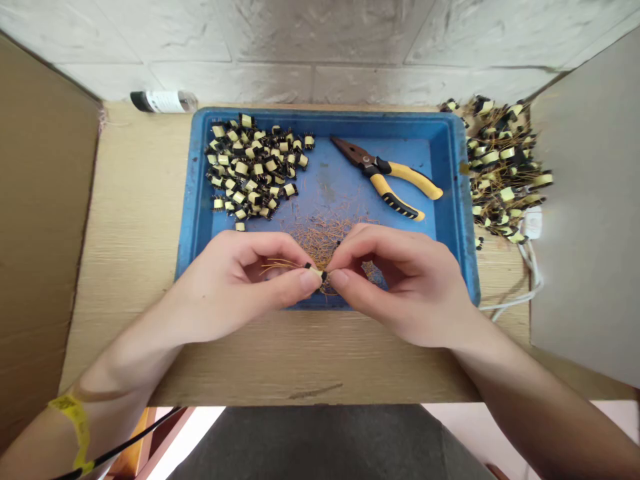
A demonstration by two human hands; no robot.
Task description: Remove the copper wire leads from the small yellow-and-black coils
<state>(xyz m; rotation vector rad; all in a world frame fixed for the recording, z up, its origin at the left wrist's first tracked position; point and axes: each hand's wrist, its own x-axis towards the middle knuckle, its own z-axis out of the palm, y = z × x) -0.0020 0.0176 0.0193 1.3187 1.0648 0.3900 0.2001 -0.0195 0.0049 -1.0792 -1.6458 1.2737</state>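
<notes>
Between the thumb and finger of my left hand is a small transformer coil, black at both ends with a pale yellow wrap. Thin copper wires stick out of it to the left, inside my curled fingers. My right hand pinches at the coil's right end; whether a wire or pin lies between its fingertips is too small to tell. Both hands are over the front part of a blue tray. Beneath them lies a heap of copper wire clippings, partly hidden by my fingers.
Many similar coils are piled in the tray's left side. Yellow-handled needle-nose pliers lie at its right. Outside it, wired coils sit beside a white cable. A small bottle lies back left. Cardboard borders the left.
</notes>
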